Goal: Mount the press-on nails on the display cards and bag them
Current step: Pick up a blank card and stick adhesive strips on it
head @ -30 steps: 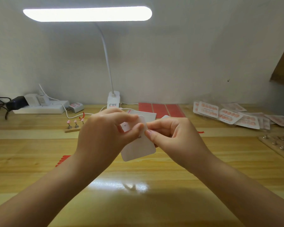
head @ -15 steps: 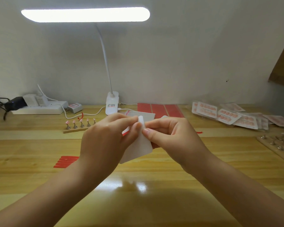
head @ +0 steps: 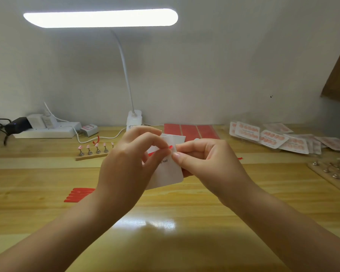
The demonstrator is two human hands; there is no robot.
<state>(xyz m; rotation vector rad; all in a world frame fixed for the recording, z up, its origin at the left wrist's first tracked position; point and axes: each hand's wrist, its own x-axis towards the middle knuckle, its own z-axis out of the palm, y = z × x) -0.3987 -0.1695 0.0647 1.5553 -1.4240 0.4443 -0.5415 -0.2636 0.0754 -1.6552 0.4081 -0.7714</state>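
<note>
A white display card (head: pixel 168 171) printed with "Nail" is held up over the middle of the wooden desk (head: pixel 165 213). My left hand (head: pixel 130 163) grips its left side, thumb and forefinger curled at its top edge. My right hand (head: pixel 206 163) pinches the card's right top edge. Between the two sets of fingertips a small red strip (head: pixel 170 147) shows against the card. Pink press-on nails stand on a wooden holder (head: pixel 92 151) at the left. Bagged nail cards (head: pixel 273 139) lie at the back right.
A lit desk lamp (head: pixel 133 120) stands at the back centre, red adhesive sheets (head: pixel 190 131) beside it. A power strip (head: pixel 45 129) with plugs sits back left. Peeled red strips (head: pixel 79 194) lie left of my forearm. A second wooden holder with metal studs (head: pixel 334 173) is at the right edge.
The card has tilted so its printed face shows, and a red strip has come into view between my fingertips. The nail holder at the left is now uncovered.
</note>
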